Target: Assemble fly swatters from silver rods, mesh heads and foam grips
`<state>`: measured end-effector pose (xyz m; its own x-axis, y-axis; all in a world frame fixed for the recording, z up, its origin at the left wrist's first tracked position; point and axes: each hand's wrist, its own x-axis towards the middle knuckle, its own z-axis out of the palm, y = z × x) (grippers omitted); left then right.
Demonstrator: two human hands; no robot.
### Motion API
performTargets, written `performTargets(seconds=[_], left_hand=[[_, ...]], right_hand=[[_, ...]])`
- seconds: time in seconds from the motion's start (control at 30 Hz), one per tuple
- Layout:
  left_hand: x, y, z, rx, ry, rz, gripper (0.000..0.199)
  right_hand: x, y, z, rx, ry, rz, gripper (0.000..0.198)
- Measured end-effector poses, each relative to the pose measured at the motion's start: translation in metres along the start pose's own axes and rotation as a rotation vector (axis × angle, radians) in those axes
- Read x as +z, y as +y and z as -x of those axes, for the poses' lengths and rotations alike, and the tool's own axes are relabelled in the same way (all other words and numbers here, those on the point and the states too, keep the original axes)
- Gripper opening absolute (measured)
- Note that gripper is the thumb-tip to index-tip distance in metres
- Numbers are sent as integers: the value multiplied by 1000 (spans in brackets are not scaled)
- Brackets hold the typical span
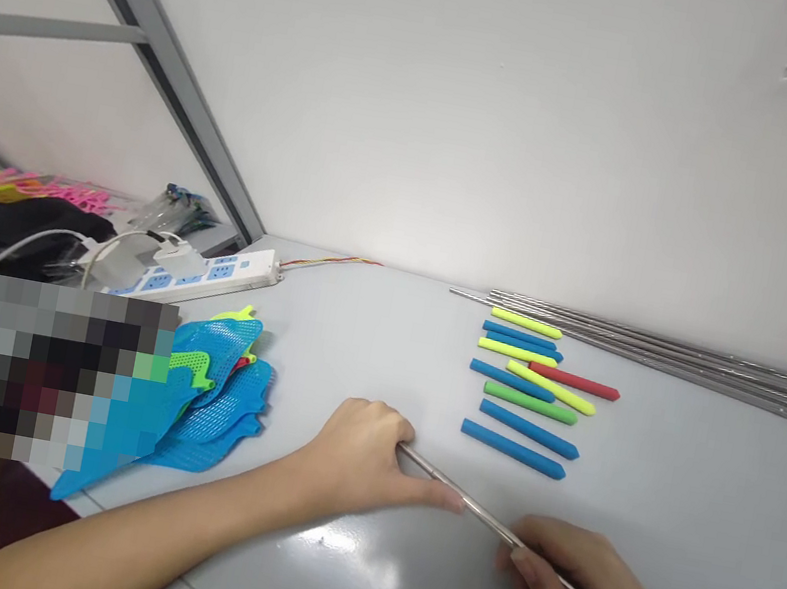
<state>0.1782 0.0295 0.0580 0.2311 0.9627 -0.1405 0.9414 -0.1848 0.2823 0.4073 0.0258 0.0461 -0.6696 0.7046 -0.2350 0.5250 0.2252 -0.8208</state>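
A slim telescopic metal rod runs slantwise above the grey table, from the middle down to the lower right. My left hand is closed around its thinner end, thumb stretched along it; the tip is hidden in the fist. Farther down, my right hand pinches the rod between thumb and fingers, slightly blurred. Just beyond the hands lie several pointed plastic tubes, among them a blue tube, a green tube and a red tube. Left of my left hand is a pile of blue and green mesh fly-swatter heads.
More metal rods lie along the wall at the back right. A white power strip with plugs and cables stands at the back left. Beside it rise grey metal frame bars. A pixelated patch covers part of the left side.
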Motion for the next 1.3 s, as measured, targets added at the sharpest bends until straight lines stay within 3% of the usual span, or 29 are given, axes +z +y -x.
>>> performTargets(seconds=[0.4,0.63,0.77,1.03,1.3], left_hand=[[0,1,0,43,11,148,61],[-3,0,0,111,-22,61,56],[-11,1,0,200,-100,116,50],[-27,4,3,322,-101,234,27],[-25,-5,-1,390,-78,133,29]], right_hand=[[-3,-6,1,-60,-24,37,35],[-2,-5,4,-89,-7,12,35],[-5,1,7,-31,37,-166,40],[-9,16,8,24,183,-680,47],[-10,12,4,61,89,-639,42]])
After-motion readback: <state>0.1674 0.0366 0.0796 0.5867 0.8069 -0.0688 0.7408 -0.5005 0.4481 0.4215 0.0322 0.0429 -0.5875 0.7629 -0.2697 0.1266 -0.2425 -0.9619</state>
